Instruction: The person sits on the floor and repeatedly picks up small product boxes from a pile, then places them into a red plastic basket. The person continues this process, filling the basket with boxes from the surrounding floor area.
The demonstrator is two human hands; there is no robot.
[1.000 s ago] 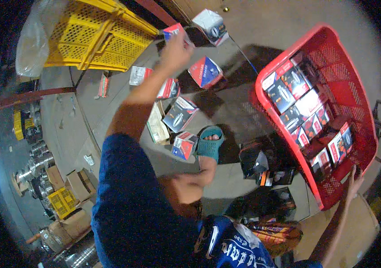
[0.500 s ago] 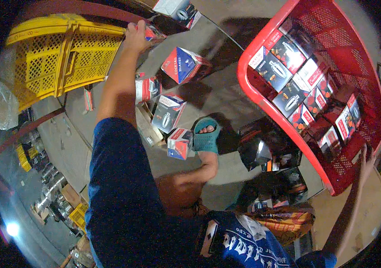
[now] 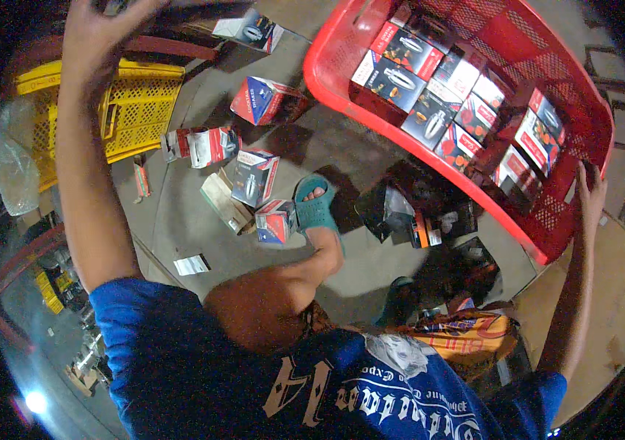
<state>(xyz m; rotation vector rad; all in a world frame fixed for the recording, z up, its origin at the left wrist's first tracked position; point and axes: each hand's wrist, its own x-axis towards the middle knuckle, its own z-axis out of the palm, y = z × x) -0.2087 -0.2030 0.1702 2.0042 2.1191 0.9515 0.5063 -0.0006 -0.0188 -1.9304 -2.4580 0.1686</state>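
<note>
My left hand (image 3: 107, 26) is raised at the upper left, above the yellow plastic crate (image 3: 147, 110). Its thumb and fingers are spread, with the fingertips cut off by the picture's edge; I see nothing held. My right hand (image 3: 592, 194) is closed on the near right rim of a red plastic basket (image 3: 418, 158). Inside the tilted basket are several cocktail shaker boxes (image 3: 429, 117). More cocktail shaker boxes lie on the floor: a red and blue one (image 3: 257, 100), an upright dark one (image 3: 255, 177) and a smaller one (image 3: 276, 222) beside my sandalled foot (image 3: 315, 205).
A white and dark box (image 3: 248, 31) lies at the far side. An open or torn red and white carton (image 3: 208, 147) is near the crate. Dark packages (image 3: 393, 213) and an orange bag (image 3: 466, 337) lie close to my legs. Brown cardboard (image 3: 583, 286) is at the right.
My left hand has moved left and up, away from the red and blue box it was on by the crate. That box no longer shows there. My right hand stays on the basket.
</note>
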